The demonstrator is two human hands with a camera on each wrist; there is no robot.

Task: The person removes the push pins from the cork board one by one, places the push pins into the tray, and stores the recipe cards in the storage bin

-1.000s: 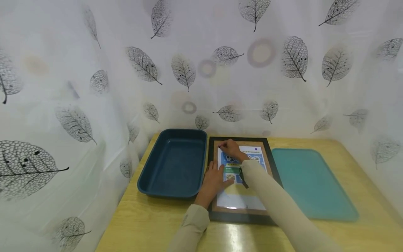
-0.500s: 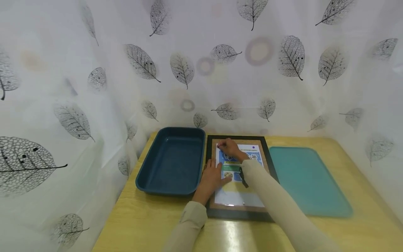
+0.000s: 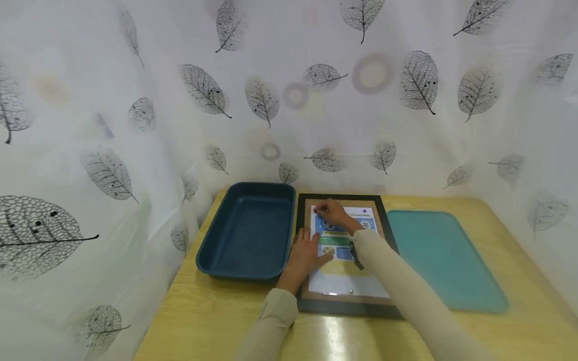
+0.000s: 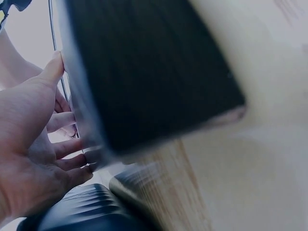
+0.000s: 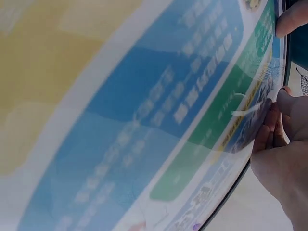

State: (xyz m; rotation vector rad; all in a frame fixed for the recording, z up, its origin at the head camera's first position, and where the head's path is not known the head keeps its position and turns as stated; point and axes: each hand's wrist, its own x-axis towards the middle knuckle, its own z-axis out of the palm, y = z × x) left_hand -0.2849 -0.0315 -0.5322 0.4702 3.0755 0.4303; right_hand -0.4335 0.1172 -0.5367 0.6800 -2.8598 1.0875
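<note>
On the poster [image 3: 333, 284], left hand [image 3: 305, 255] spread; right hand [image 3: 333, 212] pinches a mostly hidden object [image 3: 315, 211].

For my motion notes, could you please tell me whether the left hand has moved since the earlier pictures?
No, not visibly: in the head view, the left hand rests at the same place on the framed board.

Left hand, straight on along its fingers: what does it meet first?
Most likely the right hand, bunched near the framed board's top-left corner, just ahead of the left hand in the head view. Relative height is unclear, so a low slide might pass underneath.
</note>
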